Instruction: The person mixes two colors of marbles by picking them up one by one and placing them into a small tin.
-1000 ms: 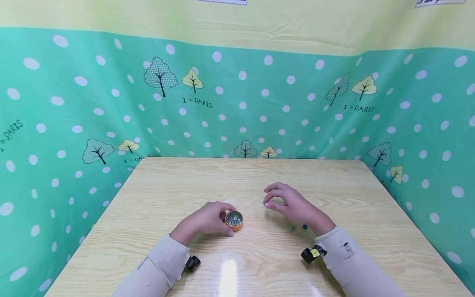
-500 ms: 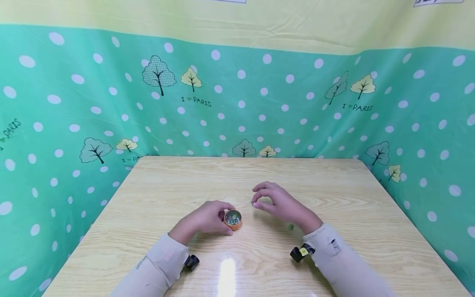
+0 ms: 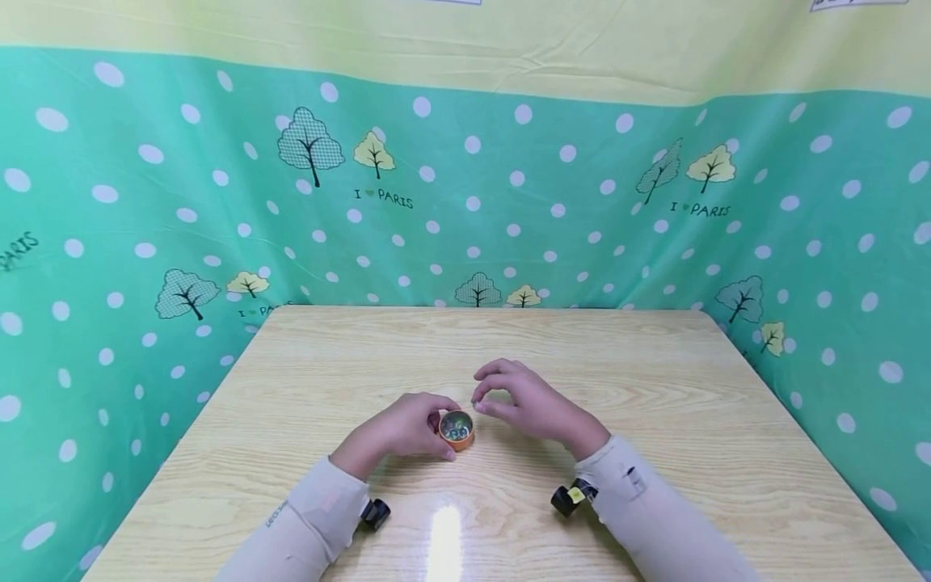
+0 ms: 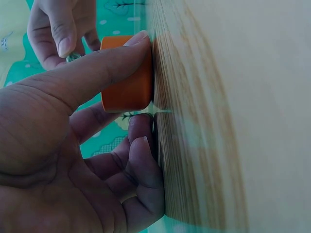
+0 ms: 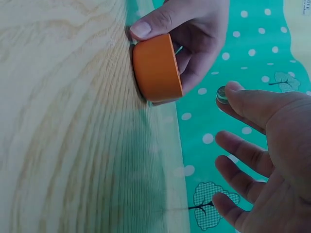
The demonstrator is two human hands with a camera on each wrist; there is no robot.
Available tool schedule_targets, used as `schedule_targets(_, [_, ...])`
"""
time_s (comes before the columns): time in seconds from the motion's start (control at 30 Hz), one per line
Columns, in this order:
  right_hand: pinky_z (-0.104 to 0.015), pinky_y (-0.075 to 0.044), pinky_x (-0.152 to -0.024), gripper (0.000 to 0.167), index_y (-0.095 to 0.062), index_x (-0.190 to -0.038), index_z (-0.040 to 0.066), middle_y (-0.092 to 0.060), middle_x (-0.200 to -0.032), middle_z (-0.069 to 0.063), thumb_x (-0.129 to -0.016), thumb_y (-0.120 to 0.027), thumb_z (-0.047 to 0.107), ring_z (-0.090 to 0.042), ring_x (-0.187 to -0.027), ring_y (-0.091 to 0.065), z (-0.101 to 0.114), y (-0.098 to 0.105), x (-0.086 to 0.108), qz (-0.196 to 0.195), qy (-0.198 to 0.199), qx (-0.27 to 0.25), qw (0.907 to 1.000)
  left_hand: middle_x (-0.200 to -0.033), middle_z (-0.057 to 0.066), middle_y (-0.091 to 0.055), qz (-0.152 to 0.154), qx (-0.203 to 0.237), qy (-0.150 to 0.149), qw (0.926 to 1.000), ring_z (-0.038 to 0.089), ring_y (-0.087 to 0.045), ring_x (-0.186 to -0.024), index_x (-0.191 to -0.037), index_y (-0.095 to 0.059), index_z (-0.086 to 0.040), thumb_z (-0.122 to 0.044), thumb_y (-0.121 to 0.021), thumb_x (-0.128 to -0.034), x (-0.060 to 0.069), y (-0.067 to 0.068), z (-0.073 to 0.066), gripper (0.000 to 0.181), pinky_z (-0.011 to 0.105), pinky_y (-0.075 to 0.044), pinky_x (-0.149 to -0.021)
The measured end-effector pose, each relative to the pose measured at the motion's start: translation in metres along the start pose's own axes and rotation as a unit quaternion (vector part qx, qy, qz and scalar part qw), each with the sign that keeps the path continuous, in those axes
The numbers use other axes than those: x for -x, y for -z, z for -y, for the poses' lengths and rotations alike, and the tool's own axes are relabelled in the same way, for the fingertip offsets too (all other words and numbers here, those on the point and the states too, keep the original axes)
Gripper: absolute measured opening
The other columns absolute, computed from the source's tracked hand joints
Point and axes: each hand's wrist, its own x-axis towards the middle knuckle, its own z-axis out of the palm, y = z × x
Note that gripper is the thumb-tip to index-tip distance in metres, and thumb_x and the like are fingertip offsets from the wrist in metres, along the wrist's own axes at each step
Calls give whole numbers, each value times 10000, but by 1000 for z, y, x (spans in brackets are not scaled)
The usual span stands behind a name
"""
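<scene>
A small orange round cup (image 3: 462,446) stands upright on the table, with several glassy marbles (image 3: 456,427) inside. My left hand (image 3: 407,424) grips it from the left, thumb and forefinger around its wall (image 4: 126,92). Just right of the cup, my right hand (image 3: 527,408) is raised above the tabletop. Its thumb and forefinger pinch a clear, dark-streaked marble (image 5: 222,94), while the other fingers are spread and loosely bent. In the right wrist view, this marble is apart from the orange cup (image 5: 158,68).
A light wood-grain table (image 3: 364,347) lies beneath both hands. Green dotted cloth (image 3: 473,202) hangs behind it and along both sides. Each wrist carries a small black camera, such as the one on the right wrist (image 3: 567,499).
My right hand has moved left with the marble, closer to the cup. Green and blue balls seen earlier near the right wrist are now out of sight. My left hand and the cup stay put.
</scene>
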Motion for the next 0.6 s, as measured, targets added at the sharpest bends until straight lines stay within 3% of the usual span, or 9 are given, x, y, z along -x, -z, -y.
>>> schedule_targets(0.23, [-539, -408, -1123, 96, -753, -1041, 239, -610, -1379, -92, -984, -724, 311, -283, -1312, -528, 4, -6, -4, 51, 136, -10, 9999, -849, -14, -641, 16, -6, -140, 9999, 148, -541, -744, -1247, -704, -195, -306, -961, -724, -1, 1, 0, 593, 319, -449, -654])
schedule_targets(0.6, [-543, -411, -1114, 56, -750, -1018, 256, -610, -1376, -77, -985, -726, 295, -283, -1307, -519, 8, -16, -3, -12, 0, -64, 10000, -867, -29, -656, 69, 12, -179, 9998, 131, -545, -743, -1275, -694, -224, -311, -954, -736, -1, 1, 0, 604, 306, -461, -647])
